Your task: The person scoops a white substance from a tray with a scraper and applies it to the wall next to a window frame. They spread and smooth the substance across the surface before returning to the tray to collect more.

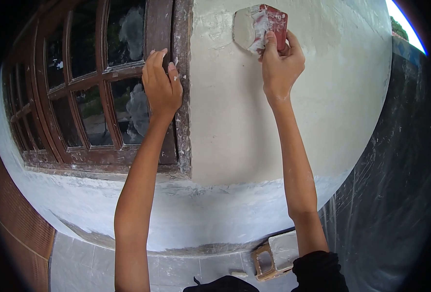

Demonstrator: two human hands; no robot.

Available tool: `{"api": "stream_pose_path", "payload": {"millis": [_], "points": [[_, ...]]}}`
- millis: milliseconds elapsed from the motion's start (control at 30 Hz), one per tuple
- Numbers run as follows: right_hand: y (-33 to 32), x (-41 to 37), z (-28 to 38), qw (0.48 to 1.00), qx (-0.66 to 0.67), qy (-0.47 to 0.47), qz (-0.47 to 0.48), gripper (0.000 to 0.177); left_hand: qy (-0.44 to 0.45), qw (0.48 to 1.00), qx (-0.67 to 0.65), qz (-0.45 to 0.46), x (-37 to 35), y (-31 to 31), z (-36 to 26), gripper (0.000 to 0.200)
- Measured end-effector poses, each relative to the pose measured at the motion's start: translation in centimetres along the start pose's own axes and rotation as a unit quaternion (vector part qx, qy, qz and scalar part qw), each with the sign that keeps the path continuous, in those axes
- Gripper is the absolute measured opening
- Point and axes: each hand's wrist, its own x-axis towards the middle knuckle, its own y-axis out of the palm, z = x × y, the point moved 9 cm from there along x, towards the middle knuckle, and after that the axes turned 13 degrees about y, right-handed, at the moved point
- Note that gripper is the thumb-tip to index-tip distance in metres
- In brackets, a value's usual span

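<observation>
My right hand (282, 70) is closed around a red putty scraper (278, 22), up against the plastered wall (235, 117). Wet, whitish putty (260, 27) coats the tool and its left side. To the left, my left hand (162, 87) rests on the brown wooden window frame (182, 121). Its fingers are extended along the frame, the thumb apart, and nothing is in the hand. White smears mark the frame and the glass panes (130, 29).
Below, a putty-smeared container with a wooden frame (264, 260) stands on the grey tiled floor (79, 263). A small pale scrap (239, 274) lies nearby. Dark sheeting (381, 194) hangs at the right. A brown woven panel (16, 214) is at the lower left.
</observation>
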Motion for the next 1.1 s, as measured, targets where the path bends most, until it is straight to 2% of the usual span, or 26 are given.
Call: {"api": "stream_pose_path", "payload": {"millis": [67,133,233,300,333,400,433,467,567,600,667,733,767,800,867,967,1000,1067,1100], "points": [[0.9,-0.4,0.2,0.993,0.083,0.055,0.064,0.026,0.004,1.0,0.001,0.0,0.0,-0.2,0.0,0.035],[3.5,-1.5,0.3,0.994,0.02,-0.041,0.097,0.023,0.006,1.0,0.002,-0.004,0.0,-0.2,-0.2,0.035],[2.2,-0.9,-0.8,0.995,-0.055,-0.043,0.066,0.026,-0.001,1.0,-0.003,0.004,-0.1,-0.2,-0.1,0.036],[-0.6,0.2,-1.2,0.999,0.035,0.02,0.003,0.028,0.006,1.0,-0.002,-0.007,0.1,-0.3,-0.1,0.035],[-0.5,-0.1,-0.9,0.999,0.037,0.02,0.002,0.028,0.008,1.0,-0.001,-0.008,0.2,-0.3,-0.1,0.035],[1.7,-1.2,-0.7,0.992,0.086,0.041,0.08,0.029,0.005,1.0,-0.009,-0.008,0.0,-0.3,-0.1,0.035],[2.8,-1.9,-1.0,0.995,0.028,0.0,0.095,0.028,0.004,1.0,-0.012,-0.004,-0.1,-0.2,-0.1,0.035],[2.5,-1.8,-1.5,0.995,0.026,0.004,0.093,0.028,0.004,1.0,-0.011,-0.005,0.0,-0.3,-0.1,0.035],[-1.3,0.3,-2.5,0.999,-0.036,-0.007,-0.013,0.026,0.006,1.0,-0.009,-0.003,-0.1,-0.4,-0.2,0.036],[-2.9,0.7,-2.0,0.999,-0.014,0.023,-0.047,0.023,0.007,1.0,-0.005,-0.005,0.1,-0.3,-0.1,0.036],[-3.6,1.1,-1.0,0.997,0.047,0.05,-0.044,0.021,0.011,1.0,-0.008,-0.009,0.0,-0.2,0.0,0.035],[-0.8,0.2,-0.1,0.999,0.044,0.025,0.016,0.024,0.011,1.0,-0.012,-0.009,0.0,-0.3,-0.1,0.035],[1.0,-0.4,-0.6,0.999,0.027,-0.019,0.039,0.027,0.008,1.0,-0.016,-0.008,-0.1,-0.4,-0.2,0.035],[2.2,-1.0,-1.1,0.997,0.006,-0.01,0.073,0.03,0.006,1.0,-0.02,-0.006,-0.1,-0.4,0.0,0.035],[0.4,0.1,-2.7,0.998,-0.053,0.001,0.022,0.027,-0.001,1.0,-0.025,-0.003,-0.3,-0.3,0.2,0.035],[-5.1,2.6,-3.2,0.997,-0.025,0.047,-0.059,0.026,0.005,1.0,-0.022,-0.004,-0.2,-0.5,0.0,0.035],[-5.1,2.7,-2.7,0.997,-0.026,0.045,-0.06,0.026,0.006,1.0,-0.016,-0.001,-0.1,-0.4,0.0,0.035],[-4.2,2.5,-2.1,0.997,0.063,0.046,-0.007,0.027,0.006,1.0,-0.013,0.001,-0.1,-0.4,-0.4,0.035],[-2.5,2.0,-2.0,0.997,0.073,0.012,0.021,0.028,0.002,1.0,-0.012,0.003,-0.2,-0.4,-0.2,0.035]]}}
